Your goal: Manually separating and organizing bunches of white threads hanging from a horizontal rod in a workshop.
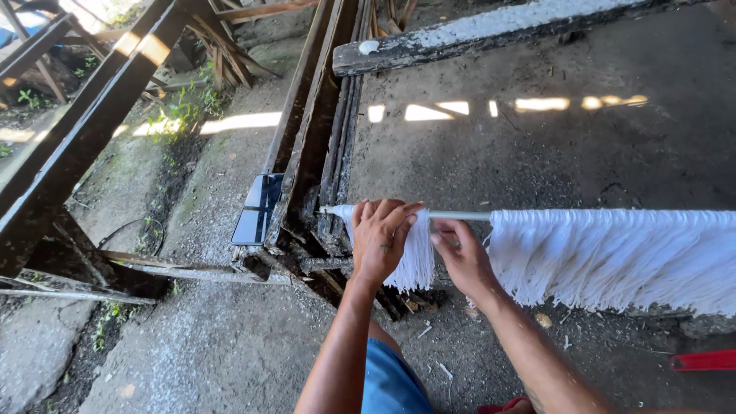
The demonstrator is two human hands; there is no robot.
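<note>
Both hands (381,238) (462,257) pinch soft white yarn fringe (418,257) — grip closed — along a thin smooth rod (458,216).

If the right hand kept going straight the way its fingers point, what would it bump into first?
Probably the thin white rod. The right hand points up and slightly left, fingertips just below the rod, between the small white yarn bunch and the wide fringe. Depth is unclear.
</note>
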